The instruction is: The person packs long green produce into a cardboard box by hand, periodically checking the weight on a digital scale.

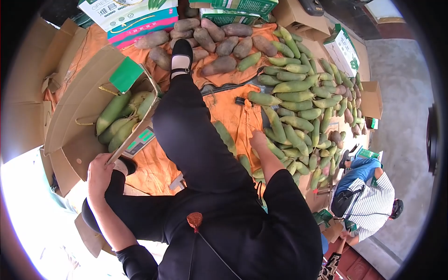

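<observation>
My left hand [99, 176] is closed on the near edge of an open cardboard box [79, 154]. Inside the box lie several long green radishes [113, 112], and a green flap of card hangs at its far side. The box rests at a digital scale [140, 141] with a lit green display. My right hand [258, 140] reaches down to the orange cloth at the left border of a big pile of green radishes [298, 122]; its fingers are mostly hidden. Close by it, a single radish [225, 137] lies partly behind my knee.
Reddish-brown roots [221, 65] lie beyond my outstretched foot on the orange cloth [233, 107]. Printed cartons [140, 28] stand at the back left, with an open brown carton [303, 21] at the back right. A person in a striped shirt [371, 200] sits at the right.
</observation>
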{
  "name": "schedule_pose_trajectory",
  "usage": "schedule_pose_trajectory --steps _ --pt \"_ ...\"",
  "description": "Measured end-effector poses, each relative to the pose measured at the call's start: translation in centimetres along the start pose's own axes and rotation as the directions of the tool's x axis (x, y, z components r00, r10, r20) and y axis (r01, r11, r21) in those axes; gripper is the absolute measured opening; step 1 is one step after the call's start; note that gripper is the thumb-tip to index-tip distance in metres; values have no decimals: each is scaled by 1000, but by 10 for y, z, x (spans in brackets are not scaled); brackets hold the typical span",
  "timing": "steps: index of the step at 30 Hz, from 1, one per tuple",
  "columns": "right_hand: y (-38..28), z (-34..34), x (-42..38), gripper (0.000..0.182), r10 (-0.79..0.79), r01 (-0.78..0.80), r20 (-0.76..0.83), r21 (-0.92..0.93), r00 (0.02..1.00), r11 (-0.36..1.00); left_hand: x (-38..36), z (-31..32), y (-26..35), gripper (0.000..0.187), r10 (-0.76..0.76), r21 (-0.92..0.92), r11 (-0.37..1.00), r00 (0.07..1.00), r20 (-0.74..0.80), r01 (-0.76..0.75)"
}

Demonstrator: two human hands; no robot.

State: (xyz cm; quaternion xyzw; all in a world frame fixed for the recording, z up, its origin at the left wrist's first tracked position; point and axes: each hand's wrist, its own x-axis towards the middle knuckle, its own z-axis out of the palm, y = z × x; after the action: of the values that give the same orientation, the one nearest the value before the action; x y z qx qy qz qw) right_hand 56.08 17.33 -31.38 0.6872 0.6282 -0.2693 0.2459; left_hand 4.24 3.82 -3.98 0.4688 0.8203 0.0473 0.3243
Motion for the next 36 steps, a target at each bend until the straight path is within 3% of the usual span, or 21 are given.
schedule_pose_trajectory --steps 4,8,14,17,19,20,22,23,25,26,28,30,32,34,36 --pt "10 -10 1 42 110 -94 90 -169 990 981 4 0 0 28 -16 17 1000 1000 0 16" --pt "13 -18 2 42 106 -59 166 -265 980 962 5 -1 4 28 -55 38 998 998 -15 55" --pt "32 6 28 36 44 22 187 -336 981 942 4 0 -1 30 5 26 1000 999 -47 -3" --pt "37 7 29 25 -19 50 109 -287 994 957 5 1 -5 32 7 25 1000 1000 -23 -6" --pt "37 0 14 15 29 -29 -13 22 999 999 4 0 -3 32 3 24 1000 1000 -22 -2" --pt "36 -2 9 15 7 -7 -13 15 1000 1000 4 -1 -1 32 9 22 1000 1000 -14 -9" --pt "37 1 4 13 135 -93 -210 201 968 975 2 0 -1 31 0 34 999 999 -42 1" --pt "41 5 4 13 113 -71 -211 196 971 978 1 0 -3 32 -4 41 999 999 -46 6" --pt "53 14 18 14 104 206 -457 578 884 790 1 4 -6 33 -15 49 999 999 -48 18" --pt "50 14 25 14 89 219 -460 572 883 790 0 2 -4 33 -26 44 999 998 -59 28" --pt "31 -4 26 12 110 356 -417 864 902 357 -1 -1 1 34 -14 76 997 999 -34 17" --pt "6 -33 25 13 149 336 -394 889 907 311 -1 2 -4 33 -35 82 996 999 -30 37" --pt "-14 -65 22 15 186 310 -343 933 921 183 -3 7 -10 29 30 67 997 997 -68 -25" --pt "-53 -101 6 13 194 326 -361 926 912 190 -2 10 -15 25 50 100 994 996 -69 -43" --pt "-76 -127 3 12 37 502 -501 861 865 -78 -3 12 -16 23 66 136 989 994 -89 -54"
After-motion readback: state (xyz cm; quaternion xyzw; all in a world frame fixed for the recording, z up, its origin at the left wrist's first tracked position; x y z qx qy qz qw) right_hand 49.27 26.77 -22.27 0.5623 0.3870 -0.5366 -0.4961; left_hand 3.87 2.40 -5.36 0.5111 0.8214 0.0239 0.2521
